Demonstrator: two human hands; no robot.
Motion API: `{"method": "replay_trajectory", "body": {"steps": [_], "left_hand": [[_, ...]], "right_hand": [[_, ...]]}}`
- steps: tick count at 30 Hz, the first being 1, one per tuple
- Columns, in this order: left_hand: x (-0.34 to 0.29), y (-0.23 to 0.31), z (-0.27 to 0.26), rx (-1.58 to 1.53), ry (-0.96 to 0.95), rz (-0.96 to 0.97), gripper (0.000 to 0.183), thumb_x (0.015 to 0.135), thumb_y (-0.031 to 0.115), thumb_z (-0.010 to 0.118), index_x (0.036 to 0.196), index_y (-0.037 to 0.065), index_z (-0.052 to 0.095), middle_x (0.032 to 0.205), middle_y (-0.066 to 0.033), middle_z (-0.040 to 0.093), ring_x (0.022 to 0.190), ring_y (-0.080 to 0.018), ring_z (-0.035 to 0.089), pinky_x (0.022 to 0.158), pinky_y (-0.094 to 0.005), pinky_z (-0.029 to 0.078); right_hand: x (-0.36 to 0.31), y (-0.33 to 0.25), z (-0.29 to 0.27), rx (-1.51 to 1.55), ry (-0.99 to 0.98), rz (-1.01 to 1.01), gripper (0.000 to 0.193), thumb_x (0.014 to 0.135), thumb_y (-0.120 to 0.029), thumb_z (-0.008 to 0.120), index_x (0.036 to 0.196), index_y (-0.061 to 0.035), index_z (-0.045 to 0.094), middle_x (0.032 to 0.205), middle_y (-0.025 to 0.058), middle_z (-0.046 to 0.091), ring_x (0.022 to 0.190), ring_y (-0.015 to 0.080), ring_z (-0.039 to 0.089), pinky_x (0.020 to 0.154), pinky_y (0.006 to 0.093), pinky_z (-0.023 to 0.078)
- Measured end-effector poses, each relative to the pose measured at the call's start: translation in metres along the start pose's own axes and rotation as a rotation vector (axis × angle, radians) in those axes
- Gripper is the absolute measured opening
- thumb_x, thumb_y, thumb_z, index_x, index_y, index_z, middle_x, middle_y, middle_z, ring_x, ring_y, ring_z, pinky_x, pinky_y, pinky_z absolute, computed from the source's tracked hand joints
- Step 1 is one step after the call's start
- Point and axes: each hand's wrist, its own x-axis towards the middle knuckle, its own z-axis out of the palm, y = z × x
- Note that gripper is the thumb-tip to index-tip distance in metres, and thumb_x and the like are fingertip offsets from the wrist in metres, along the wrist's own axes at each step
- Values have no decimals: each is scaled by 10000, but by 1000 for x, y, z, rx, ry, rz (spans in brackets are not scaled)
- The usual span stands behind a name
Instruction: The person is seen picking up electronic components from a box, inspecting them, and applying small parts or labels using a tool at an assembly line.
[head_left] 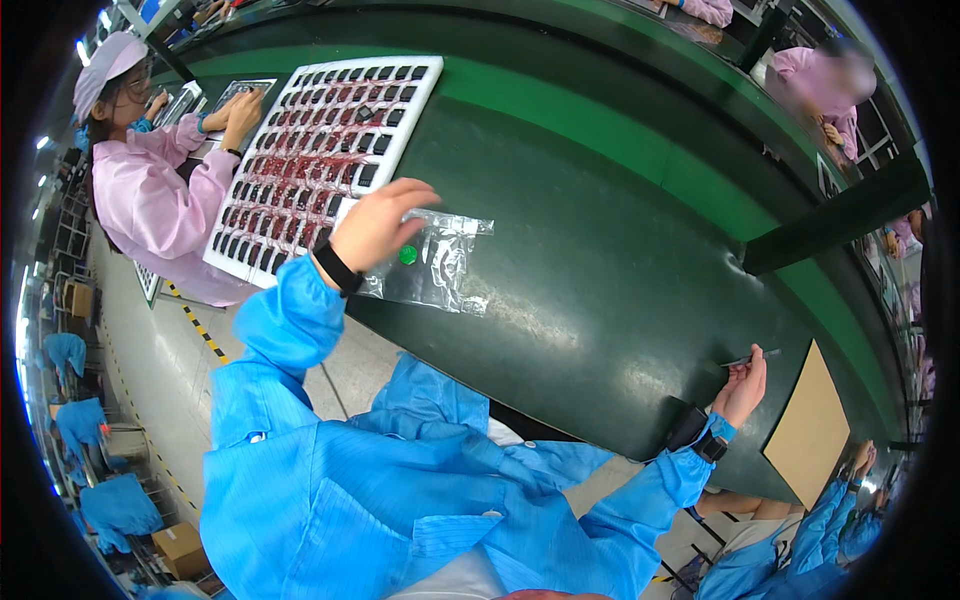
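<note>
My left hand (380, 225) hovers at the right edge of a white foam tray (420, 110), its fingers stretched out and apart with nothing seen in them. Beneath and beside it lies a clear plastic bag (445, 265) bearing a round green sticker (407, 255). Rows of small black parts (366, 175) with thin red wires fill the tray. Far to the right, my right hand (742, 390) is closed around a slim, dark, pen-like tool (738, 361); its exact kind is too small to tell. A black object (685, 425) stands by that wrist.
Both hands are over a dark green worktable (580, 240). A tan board (812, 425) lies at its right end, near a dark post (840, 215). A co-worker in pink (160, 190) works at the left beyond the tray. Another person in blue (800, 545) sits at lower right.
</note>
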Motion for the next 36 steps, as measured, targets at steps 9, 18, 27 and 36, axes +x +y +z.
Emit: {"method": "replay_trajectory", "body": {"steps": [9,18,27,36], "left_hand": [[23,19,-49,179,-29,-2,45,748,59,603,785,40,620,772,-116,599,772,-292,556,693,-351,455],[70,43,-70,-350,508,-43,137,881,108,562,934,-15,588,796,10,570,715,-38,492,634,-183,400],[80,94,34,-1469,-92,-338,165,923,231,502,955,76,548,763,47,525,616,-22,483,541,-174,413],[83,147,114,-1548,-197,-211,104,943,158,433,975,62,458,812,-55,595,709,-128,582,641,-253,484]], "right_hand": [[-4,-2,4,-33,50,-1,203,893,-183,546,986,-11,598,824,5,583,716,65,520,646,210,407],[-2,-1,8,-35,9,14,197,894,-187,541,962,-8,591,814,8,567,727,77,521,650,213,409],[-8,-7,32,75,-140,-130,42,837,-36,505,859,-32,540,836,77,571,671,109,499,592,230,404],[-84,-30,98,-256,-778,-60,592,737,-5,681,1275,-46,438,947,42,630,621,10,433,590,148,360]]}}
